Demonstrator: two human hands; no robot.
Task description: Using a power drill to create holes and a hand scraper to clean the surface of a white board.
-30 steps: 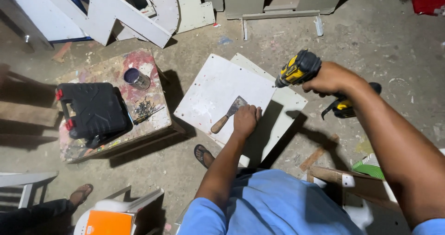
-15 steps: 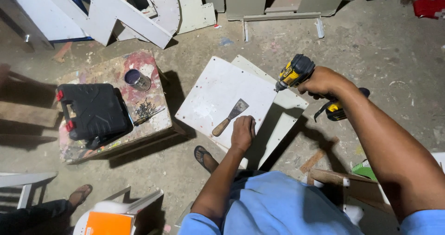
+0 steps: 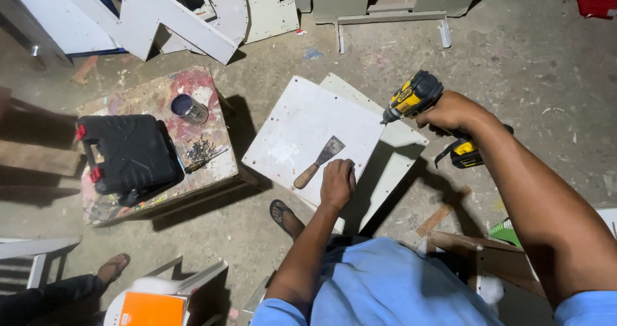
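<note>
Cordless drill (image 3: 418, 98), yellow and black, gripped in right hand (image 3: 453, 113), bit at edge of white panel (image 3: 308, 133) on floor; left hand (image 3: 337, 183) flat, fingers together, pressing panel beside putty knife (image 3: 319, 161); black tool case (image 3: 128, 154) and tin can (image 3: 188, 108) on paint-stained table (image 3: 193, 85); orange box (image 3: 151, 308) lower left.

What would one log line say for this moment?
right hand: grips yellow drill | left hand: flat on white board | putty knife: lying beside
</note>
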